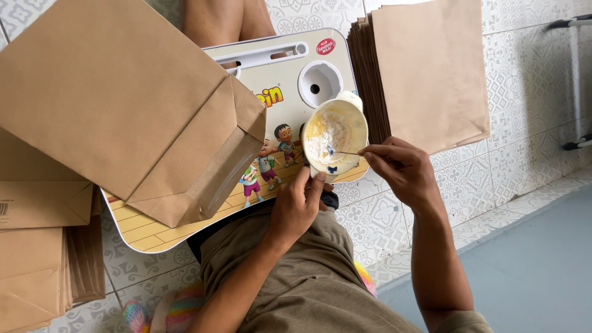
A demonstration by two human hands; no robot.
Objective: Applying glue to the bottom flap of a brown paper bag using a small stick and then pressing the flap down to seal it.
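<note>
My left hand (296, 206) steadies the white paste bowl (335, 137) at the lap tray's (277, 74) near-right edge, right hand (401, 169) fingertips pinching a thin stick (345, 152) in the paste; loading glue, I judge, before seaming the brown bag (123, 105).

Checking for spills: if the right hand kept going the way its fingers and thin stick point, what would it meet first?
The right hand points its stick left into the bowl, so it would likely first meet the white paste inside; depth is unclear.
</note>
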